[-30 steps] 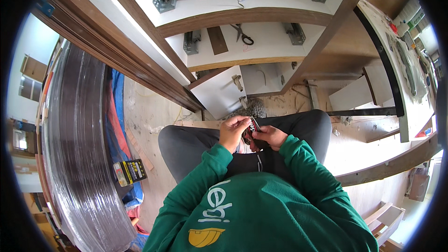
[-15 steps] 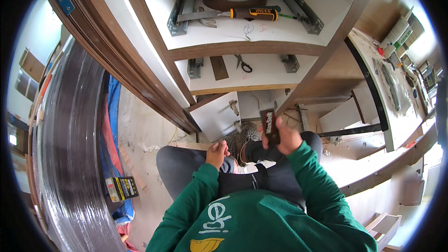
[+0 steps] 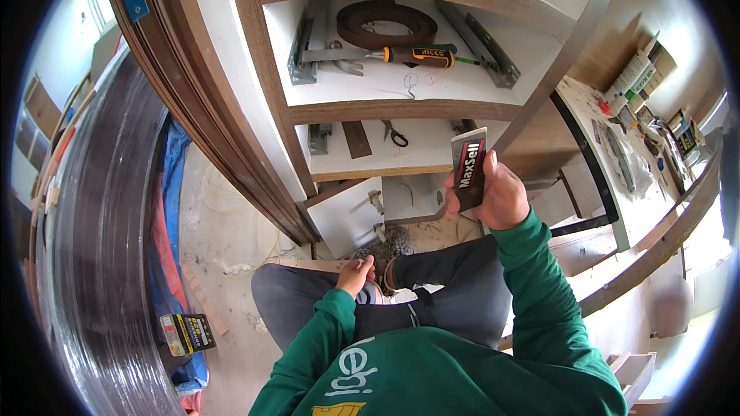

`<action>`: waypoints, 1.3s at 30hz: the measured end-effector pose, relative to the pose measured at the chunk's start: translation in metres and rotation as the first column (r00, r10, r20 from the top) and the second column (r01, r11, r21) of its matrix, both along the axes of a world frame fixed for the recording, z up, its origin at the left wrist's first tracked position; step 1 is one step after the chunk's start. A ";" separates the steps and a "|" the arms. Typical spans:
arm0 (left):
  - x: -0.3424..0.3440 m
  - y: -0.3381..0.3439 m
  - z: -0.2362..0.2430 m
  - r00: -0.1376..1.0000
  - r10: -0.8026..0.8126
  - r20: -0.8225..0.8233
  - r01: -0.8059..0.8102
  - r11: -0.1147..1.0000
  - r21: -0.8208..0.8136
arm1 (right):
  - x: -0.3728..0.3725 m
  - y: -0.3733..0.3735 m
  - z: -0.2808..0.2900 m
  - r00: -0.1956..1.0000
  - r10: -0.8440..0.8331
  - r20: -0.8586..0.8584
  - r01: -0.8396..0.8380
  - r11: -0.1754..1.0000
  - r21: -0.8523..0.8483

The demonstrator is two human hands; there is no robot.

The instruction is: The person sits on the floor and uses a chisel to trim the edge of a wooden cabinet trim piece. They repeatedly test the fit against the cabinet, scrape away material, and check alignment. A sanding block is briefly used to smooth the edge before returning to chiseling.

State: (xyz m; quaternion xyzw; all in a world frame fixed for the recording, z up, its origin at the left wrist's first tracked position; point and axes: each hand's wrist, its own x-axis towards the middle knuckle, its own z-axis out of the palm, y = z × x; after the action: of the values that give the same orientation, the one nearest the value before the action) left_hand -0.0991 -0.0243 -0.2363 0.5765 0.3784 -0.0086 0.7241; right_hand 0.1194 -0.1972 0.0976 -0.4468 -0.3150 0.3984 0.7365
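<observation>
A seated worker in a green sweatshirt grasps a dark, flat packet (image 3: 469, 173) in the right hand (image 3: 502, 194) before an open wooden cabinet (image 3: 271, 69). The thumb lies along the packet's right edge and the fingers curl around its lower left side. Its long axis points away from the worker, nearly in line with the raised forearm, and its pale far end juts beyond the fingertips. From this angle, the packet covers the right front corner of the lower shelf (image 3: 327, 167); how far it stands from the wood cannot be judged. The left hand (image 3: 354, 276), fingers curled in, sits low over the lap, well apart from the packet and toward the worker's left; whether anything is inside that hand cannot be told. Open air over the right thigh separates the two hands. On the lower shelf, scissors (image 3: 398, 139) lie behind the middle of the front edge, a brown strip (image 3: 356, 139) nearer the left end. Below, a white panel (image 3: 343, 219) slants beneath that edge. To the right, a cluttered worktop (image 3: 580, 113) presents its dark edge, well apart from the right hand.
</observation>
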 end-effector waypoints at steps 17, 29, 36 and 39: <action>0.019 0.002 0.113 0.899 0.002 0.439 -0.080 0.984 0.159 | -0.031 -0.010 0.004 0.995 -0.049 0.086 0.065 0.977 -0.202; 0.039 -0.004 0.316 0.663 -0.234 0.711 0.064 0.964 0.257 | -0.066 -0.020 0.003 0.937 0.112 0.332 0.064 0.876 -0.477; 0.043 -0.014 0.312 0.677 -0.159 0.719 0.014 0.979 0.203 | -0.067 -0.027 0.004 0.933 0.110 0.343 0.084 0.859 -0.504; 0.043 -0.015 0.314 0.690 -0.175 0.703 -0.006 0.969 0.247 | -0.068 -0.028 0.004 0.934 0.098 0.343 0.089 0.868 -0.488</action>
State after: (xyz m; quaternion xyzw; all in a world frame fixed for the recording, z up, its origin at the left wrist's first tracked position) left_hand -0.0559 -0.0389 0.0782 0.6303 0.0363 0.2280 0.7413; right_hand 0.0516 -0.2249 0.1012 -0.6848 -0.3315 0.3798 0.5262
